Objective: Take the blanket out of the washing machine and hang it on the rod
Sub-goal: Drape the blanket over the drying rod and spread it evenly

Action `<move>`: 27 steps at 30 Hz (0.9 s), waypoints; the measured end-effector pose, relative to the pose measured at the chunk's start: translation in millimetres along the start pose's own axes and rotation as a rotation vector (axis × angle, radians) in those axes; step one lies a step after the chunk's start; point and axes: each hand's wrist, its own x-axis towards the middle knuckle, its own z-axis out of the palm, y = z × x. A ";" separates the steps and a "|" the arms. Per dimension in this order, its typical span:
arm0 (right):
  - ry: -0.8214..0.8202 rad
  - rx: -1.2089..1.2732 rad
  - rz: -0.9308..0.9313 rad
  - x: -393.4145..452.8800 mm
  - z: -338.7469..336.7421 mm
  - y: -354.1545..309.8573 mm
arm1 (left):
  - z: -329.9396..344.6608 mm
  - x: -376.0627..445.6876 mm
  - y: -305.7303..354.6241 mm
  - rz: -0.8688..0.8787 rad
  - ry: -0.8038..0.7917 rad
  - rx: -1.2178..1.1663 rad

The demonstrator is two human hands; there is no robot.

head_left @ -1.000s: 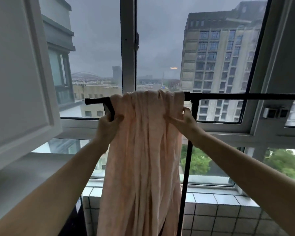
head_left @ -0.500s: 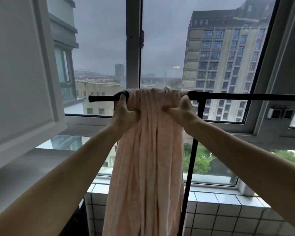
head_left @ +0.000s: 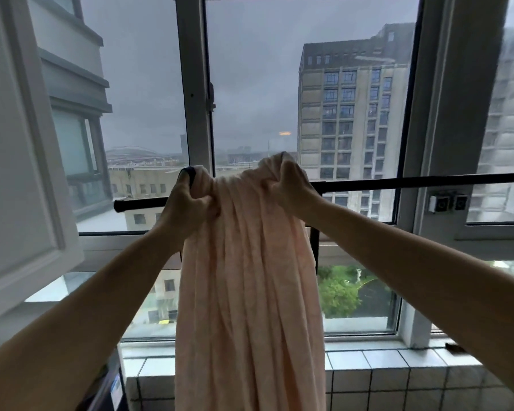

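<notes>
Over the rod [head_left: 398, 183] the blanket [head_left: 250, 292] hangs bunched; both hands, left hand [head_left: 187, 200] and right hand [head_left: 291, 185], now clench its top higher than before, fingers curled tight, probably repositioning it.

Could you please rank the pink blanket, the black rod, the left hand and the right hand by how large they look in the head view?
1. Pink blanket, by far the largest.
2. Black rod, long but thin.
3. Left hand and right hand: they look alike, so I won't rank them.
</notes>
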 end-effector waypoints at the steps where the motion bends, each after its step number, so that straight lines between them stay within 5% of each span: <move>1: 0.007 0.001 0.001 1.8 -4.4 1.0 | 1.9 2.0 1.7 0.011 0.015 0.015; 9: 0.172 -0.004 0.150 -8.4 -36.4 35.8 | 8.5 2.3 -0.9 0.086 0.016 0.100; 15: 0.173 -0.008 0.167 -24.0 -50.2 52.1 | 7.1 -1.2 -16.1 -0.041 -0.055 0.010; 23: -0.122 0.027 0.319 -34.5 -40.5 62.3 | 14.8 -8.9 -42.7 -0.251 -0.015 -0.092; 27: -0.139 0.156 0.370 -43.2 -26.6 58.7 | 29.7 -18.0 -32.5 -0.232 -0.080 -0.177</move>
